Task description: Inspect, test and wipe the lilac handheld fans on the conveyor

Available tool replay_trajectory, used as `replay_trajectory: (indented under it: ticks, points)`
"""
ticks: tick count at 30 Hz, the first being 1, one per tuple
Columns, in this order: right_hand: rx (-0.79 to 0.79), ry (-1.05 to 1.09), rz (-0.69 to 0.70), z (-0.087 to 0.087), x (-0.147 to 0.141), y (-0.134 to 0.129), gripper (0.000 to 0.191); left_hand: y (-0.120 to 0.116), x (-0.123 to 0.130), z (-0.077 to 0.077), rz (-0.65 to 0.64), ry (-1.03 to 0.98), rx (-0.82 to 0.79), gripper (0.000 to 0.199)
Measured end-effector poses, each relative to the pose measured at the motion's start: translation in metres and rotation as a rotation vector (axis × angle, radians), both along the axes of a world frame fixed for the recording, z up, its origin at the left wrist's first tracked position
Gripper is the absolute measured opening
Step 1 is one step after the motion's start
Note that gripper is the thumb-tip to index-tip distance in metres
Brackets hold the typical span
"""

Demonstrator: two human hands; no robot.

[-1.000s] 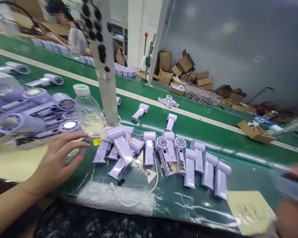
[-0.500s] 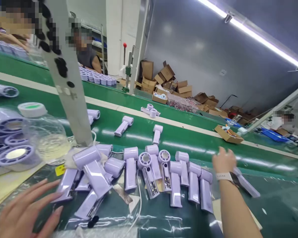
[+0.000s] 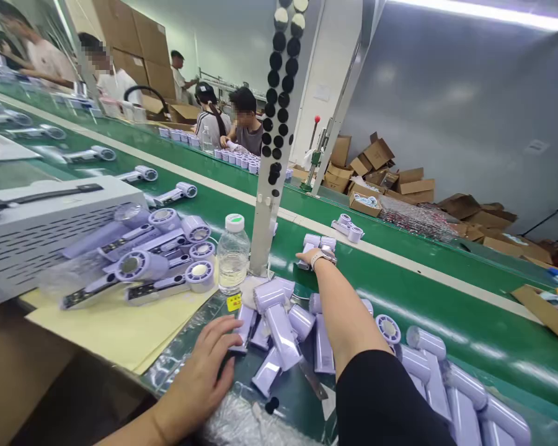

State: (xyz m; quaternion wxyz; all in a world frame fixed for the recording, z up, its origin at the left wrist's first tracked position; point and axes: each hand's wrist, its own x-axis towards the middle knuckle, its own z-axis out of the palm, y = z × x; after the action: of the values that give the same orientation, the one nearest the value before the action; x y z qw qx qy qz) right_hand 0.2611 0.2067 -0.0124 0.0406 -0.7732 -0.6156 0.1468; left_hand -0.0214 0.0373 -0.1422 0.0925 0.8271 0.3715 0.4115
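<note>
My left hand (image 3: 207, 365) lies at the bench's near edge with fingers stretched out, fingertips at the handle of a lavender handheld fan (image 3: 245, 327). My right arm reaches out over the green conveyor belt. My right hand (image 3: 312, 256) is closed on a lavender handheld fan (image 3: 328, 242), with a second fan head (image 3: 311, 240) right beside it; the fingers are partly hidden. In front of me a heap of fans (image 3: 279, 328) lies on the bench, and a row of fans (image 3: 460, 384) continues to the right, partly behind my sleeve.
A perforated metal post (image 3: 279, 136) rises beside a clear bottle (image 3: 233, 260) with a white cap. Open fans (image 3: 142, 266) are piled on yellow sheets (image 3: 134, 334) at left, near a grey vented box (image 3: 51, 229). More fans (image 3: 177, 193) lie on the belt. Co-workers (image 3: 248, 121) sit across it.
The view has swung left. My right hand has gone from the bench's right side to the fans on the belt, bringing two of them together. My left hand stays by the heap.
</note>
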Motion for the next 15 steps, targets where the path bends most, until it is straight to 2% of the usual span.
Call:
replay_trajectory:
  ticks: [3,5,7,9,10,13,14,15]
  points:
    - [0.085,0.072,-0.032,0.017,-0.001,-0.025,0.036,0.005,-0.008,-0.004,-0.008,-0.029,-0.042,0.024]
    - [0.145,0.119,-0.035,0.028,0.003,-0.053,0.033,0.004,-0.012,-0.002,0.01,-0.096,-0.097,0.019]
    - [0.206,0.158,-0.017,0.034,0.0,-0.092,0.029,-0.003,-0.009,0.008,-0.01,-0.191,-0.159,0.013]
    - [0.274,0.191,0.017,0.032,-0.014,-0.14,0.028,-0.014,0.003,0.026,-0.129,-0.33,-0.27,0.017]
    - [0.313,0.206,0.04,0.028,-0.024,-0.165,0.028,-0.02,0.013,0.038,-0.233,-0.422,-0.363,0.024]
    - [0.56,0.245,0.162,0.011,-0.059,-0.233,0.041,-0.032,0.047,0.07,-0.613,-0.899,-0.806,0.076]
    - [0.613,0.247,0.185,0.004,-0.068,-0.251,0.047,-0.033,0.056,0.077,-0.666,-0.998,-0.982,0.075]
    - [0.634,0.262,0.209,-0.002,-0.075,-0.267,0.052,-0.034,0.062,0.082,-0.656,-1.089,-1.082,0.068]
